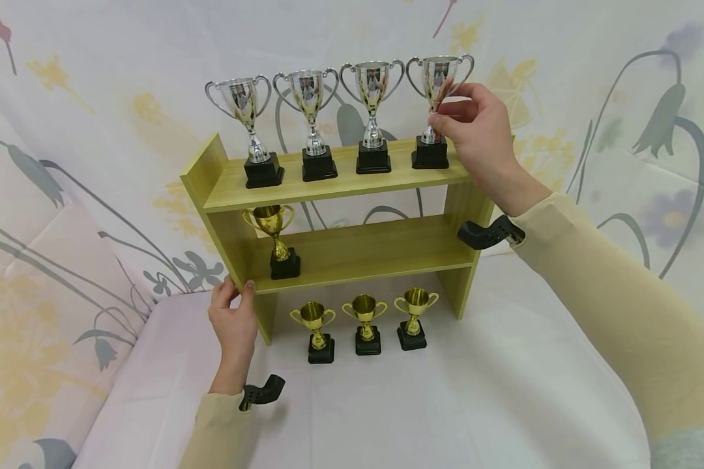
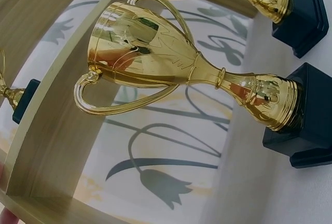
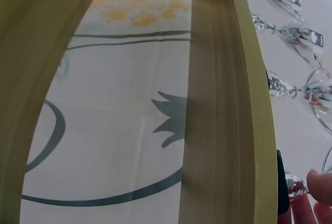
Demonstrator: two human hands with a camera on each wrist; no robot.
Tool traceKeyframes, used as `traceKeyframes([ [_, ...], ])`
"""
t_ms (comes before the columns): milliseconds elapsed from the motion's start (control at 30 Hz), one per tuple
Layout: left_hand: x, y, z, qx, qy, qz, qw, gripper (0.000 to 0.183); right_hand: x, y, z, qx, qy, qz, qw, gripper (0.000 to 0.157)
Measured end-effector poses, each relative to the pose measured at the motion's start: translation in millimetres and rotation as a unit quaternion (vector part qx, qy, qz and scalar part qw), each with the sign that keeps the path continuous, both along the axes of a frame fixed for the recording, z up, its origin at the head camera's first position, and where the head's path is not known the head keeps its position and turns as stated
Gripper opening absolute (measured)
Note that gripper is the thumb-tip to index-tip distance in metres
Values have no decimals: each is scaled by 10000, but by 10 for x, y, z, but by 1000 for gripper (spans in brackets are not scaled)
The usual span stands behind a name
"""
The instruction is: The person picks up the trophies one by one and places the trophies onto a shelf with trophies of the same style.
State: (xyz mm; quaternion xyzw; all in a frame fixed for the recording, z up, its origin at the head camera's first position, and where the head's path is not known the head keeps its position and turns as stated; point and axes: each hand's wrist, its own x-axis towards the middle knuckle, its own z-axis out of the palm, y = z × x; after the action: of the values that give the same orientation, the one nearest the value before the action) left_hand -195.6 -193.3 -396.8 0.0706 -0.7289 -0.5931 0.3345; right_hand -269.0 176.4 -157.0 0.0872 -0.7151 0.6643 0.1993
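On the top board of a wooden shelf [image 1: 340, 179] stand several silver trophy cups on black bases. My right hand [image 1: 475, 124] pinches the stem of the rightmost silver trophy [image 1: 440, 75], its base at the board near the right end. In the right wrist view the thumb [image 3: 319, 185] and fingertips meet that stem at the lower right. Down at the left, my left hand [image 1: 234, 322] grips the shelf's left side panel at the middle board's height, thumb on its front edge. A gold trophy [image 1: 270, 221] stands on the middle board's left end, close to that hand.
Three gold trophies stand on the white cloth below the shelf: a left one [image 1: 313, 316], a middle one [image 1: 364, 307] and a right one [image 1: 416, 301]. Behind the shelf hangs a flower-printed cloth [image 1: 563, 98]. Each wrist wears a black camera mount [image 1: 487, 233].
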Motion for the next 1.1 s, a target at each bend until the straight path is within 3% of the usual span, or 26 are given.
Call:
traceKeyframes([
  [267,11,-1,-13,-38,-49,17,10000,34,45,-3,-14,-227,-20,220,9995,40],
  [467,8,11,3,-4,-65,4,10000,34,95,17,-27,223,-72,41,9997,49],
  [767,194,154,280,-112,113,10,9999,33,223,47,-74,691,-106,-17,9976,54],
  [1000,26,28,38,37,-7,31,10000,34,322,82,-118,699,-135,104,9974,55],
  [1100,-5,4,-6,42,15,24,10000,34,350,102,-146,581,-28,153,9982,54],
])
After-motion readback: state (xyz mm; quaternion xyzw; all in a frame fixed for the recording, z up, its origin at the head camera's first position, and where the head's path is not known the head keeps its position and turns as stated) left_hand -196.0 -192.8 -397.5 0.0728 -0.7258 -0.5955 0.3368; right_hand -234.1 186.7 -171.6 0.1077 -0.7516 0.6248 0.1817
